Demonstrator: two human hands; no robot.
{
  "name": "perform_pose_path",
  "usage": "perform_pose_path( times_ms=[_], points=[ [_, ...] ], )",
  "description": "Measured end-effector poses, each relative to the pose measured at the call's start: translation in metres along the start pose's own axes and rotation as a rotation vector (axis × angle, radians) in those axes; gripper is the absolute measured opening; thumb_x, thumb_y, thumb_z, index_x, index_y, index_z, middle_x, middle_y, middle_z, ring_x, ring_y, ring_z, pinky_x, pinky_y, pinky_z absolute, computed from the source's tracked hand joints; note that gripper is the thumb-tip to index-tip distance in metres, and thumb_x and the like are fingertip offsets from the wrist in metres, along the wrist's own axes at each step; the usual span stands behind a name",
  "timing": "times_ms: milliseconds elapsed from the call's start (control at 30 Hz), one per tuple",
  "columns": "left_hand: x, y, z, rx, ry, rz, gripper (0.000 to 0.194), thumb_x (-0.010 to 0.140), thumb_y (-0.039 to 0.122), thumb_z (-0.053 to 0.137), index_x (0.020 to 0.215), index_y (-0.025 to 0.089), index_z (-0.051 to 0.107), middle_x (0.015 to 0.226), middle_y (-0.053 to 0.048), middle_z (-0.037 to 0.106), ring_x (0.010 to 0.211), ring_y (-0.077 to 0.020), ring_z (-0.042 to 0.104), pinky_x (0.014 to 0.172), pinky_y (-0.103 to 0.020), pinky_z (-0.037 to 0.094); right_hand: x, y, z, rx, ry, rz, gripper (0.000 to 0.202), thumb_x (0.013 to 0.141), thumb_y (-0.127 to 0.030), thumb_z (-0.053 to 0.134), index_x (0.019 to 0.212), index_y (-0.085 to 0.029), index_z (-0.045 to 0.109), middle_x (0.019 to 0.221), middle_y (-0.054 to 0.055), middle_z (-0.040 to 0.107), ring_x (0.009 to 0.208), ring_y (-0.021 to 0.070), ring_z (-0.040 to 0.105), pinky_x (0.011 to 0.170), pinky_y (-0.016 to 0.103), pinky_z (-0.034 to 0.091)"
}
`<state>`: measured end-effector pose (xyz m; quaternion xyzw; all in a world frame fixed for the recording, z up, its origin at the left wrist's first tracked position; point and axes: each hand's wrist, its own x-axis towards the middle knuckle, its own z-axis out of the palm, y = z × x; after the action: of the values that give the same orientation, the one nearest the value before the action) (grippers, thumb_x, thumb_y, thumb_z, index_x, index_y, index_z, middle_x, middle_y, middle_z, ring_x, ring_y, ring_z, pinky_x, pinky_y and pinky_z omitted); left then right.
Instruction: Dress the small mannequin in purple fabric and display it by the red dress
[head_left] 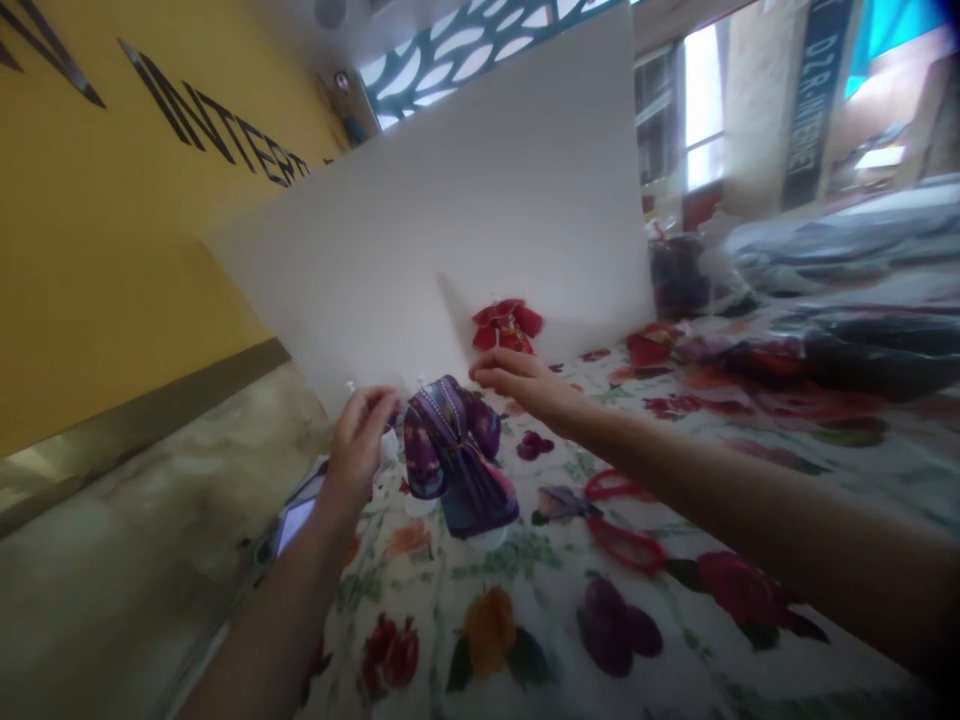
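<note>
A small purple and teal garment stands upright near the middle of the flowered tablecloth, on what looks like a clear stand. My left hand is raised just left of its sleeve, fingers bent together; whether anything is between them is too blurred to tell. On the other side, my right hand hovers above and right of the garment, its fingers extended and nothing visible in them. Behind that hand a small red garment stands against the white board.
Red-handled scissors lie right of the purple garment, beneath my right forearm. Plastic-wrapped items are piled at the right. A phone-like device lies by my left forearm, near the yellow wall.
</note>
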<state>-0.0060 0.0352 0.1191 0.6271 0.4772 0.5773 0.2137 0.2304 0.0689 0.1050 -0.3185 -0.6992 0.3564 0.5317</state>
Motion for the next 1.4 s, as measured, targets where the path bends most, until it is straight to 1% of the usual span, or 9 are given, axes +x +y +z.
perform_pose_path(
  times_ms=[200, 300, 433, 533, 633, 733, 900, 1200, 1400],
  points=[
    [-0.064, -0.033, -0.003, 0.282, 0.171, 0.268, 0.025, 0.087, 0.035, 0.062, 0.108, 0.021, 0.060, 0.098, -0.003, 0.062, 0.084, -0.0157, 0.057, 0.077, -0.028, 0.045, -0.034, 0.047, 0.002, 0.065, -0.030, 0.222, 0.020, 0.083, -0.035, 0.060, 0.098, -0.021, 0.062, 0.093, 0.003, 0.065, 0.082, 0.0169, 0.057, 0.071, 0.030, 0.046],
    [-0.088, -0.044, -0.002, 0.398, 0.106, 0.373, 0.013, 0.087, 0.027, 0.061, 0.098, 0.021, 0.061, 0.093, -0.002, 0.060, 0.086, -0.0167, 0.057, 0.080, -0.029, 0.044, -0.044, 0.065, 0.012, 0.114, -0.137, 0.269, 0.018, 0.078, -0.027, 0.062, 0.095, -0.020, 0.061, 0.095, 0.004, 0.066, 0.087, 0.0184, 0.061, 0.079, 0.033, 0.048],
    [-0.108, -0.053, 0.007, 0.338, -0.082, 0.137, 0.014, 0.090, 0.031, 0.055, 0.084, 0.020, 0.060, 0.077, 0.000, 0.059, 0.072, -0.0152, 0.057, 0.067, -0.026, 0.044, -0.050, 0.078, 0.023, 0.199, -0.199, 0.296, 0.023, 0.075, -0.026, 0.065, 0.096, -0.021, 0.062, 0.100, 0.004, 0.067, 0.094, 0.0214, 0.063, 0.086, 0.037, 0.048],
    [-0.117, -0.056, 0.017, 0.298, -0.261, -0.035, 0.020, 0.090, 0.037, 0.056, 0.088, 0.019, 0.062, 0.076, 0.000, 0.062, 0.069, -0.0150, 0.058, 0.064, -0.025, 0.044, -0.052, 0.081, 0.029, 0.229, -0.242, 0.249, 0.021, 0.076, -0.031, 0.066, 0.094, -0.021, 0.064, 0.100, 0.004, 0.068, 0.099, 0.0236, 0.062, 0.091, 0.039, 0.046],
    [-0.118, -0.055, 0.024, 0.220, -0.128, -0.074, 0.023, 0.090, 0.042, 0.057, 0.091, 0.019, 0.058, 0.075, 0.000, 0.060, 0.066, -0.0142, 0.056, 0.062, -0.025, 0.043, -0.052, 0.079, 0.030, 0.232, -0.222, 0.232, 0.026, 0.081, -0.041, 0.062, 0.097, -0.020, 0.066, 0.101, 0.005, 0.068, 0.100, 0.0237, 0.060, 0.092, 0.040, 0.044],
    [-0.112, -0.051, 0.026, 0.128, 0.005, -0.017, 0.023, 0.089, 0.041, 0.059, 0.095, 0.020, 0.054, 0.077, 0.001, 0.055, 0.068, -0.0133, 0.053, 0.063, -0.025, 0.043, -0.049, 0.074, 0.029, 0.247, -0.153, 0.273, 0.032, 0.088, -0.049, 0.055, 0.103, -0.023, 0.067, 0.106, 0.005, 0.067, 0.101, 0.0232, 0.060, 0.089, 0.039, 0.045],
    [-0.090, -0.056, 0.026, 0.163, 0.093, 0.073, 0.029, 0.087, 0.037, 0.063, 0.111, 0.023, 0.056, 0.095, -0.002, 0.058, 0.083, -0.0150, 0.054, 0.076, -0.026, 0.044, -0.042, 0.065, 0.029, 0.315, -0.126, 0.207, 0.030, 0.087, -0.037, 0.056, 0.114, -0.028, 0.064, 0.116, 0.003, 0.063, 0.111, 0.0235, 0.055, 0.090, 0.038, 0.046],
    [-0.070, -0.067, 0.029, 0.082, 0.081, 0.032, 0.029, 0.083, 0.039, 0.067, 0.104, 0.020, 0.062, 0.099, -0.006, 0.066, 0.088, -0.0186, 0.062, 0.081, -0.030, 0.049, -0.037, 0.074, 0.043, 0.502, -0.226, 0.162, 0.019, 0.071, -0.024, 0.067, 0.090, -0.020, 0.068, 0.091, 0.001, 0.067, 0.092, 0.0193, 0.058, 0.092, 0.036, 0.042],
    [-0.068, -0.075, 0.032, 0.066, 0.133, 0.054, 0.027, 0.079, 0.035, 0.071, 0.100, 0.019, 0.066, 0.091, -0.005, 0.068, 0.090, -0.0207, 0.063, 0.086, -0.033, 0.050, -0.037, 0.071, 0.044, 0.782, -0.112, 0.328, 0.032, 0.084, -0.049, 0.062, 0.098, -0.020, 0.066, 0.097, 0.005, 0.068, 0.089, 0.0195, 0.062, 0.086, 0.036, 0.047]
  ],
)
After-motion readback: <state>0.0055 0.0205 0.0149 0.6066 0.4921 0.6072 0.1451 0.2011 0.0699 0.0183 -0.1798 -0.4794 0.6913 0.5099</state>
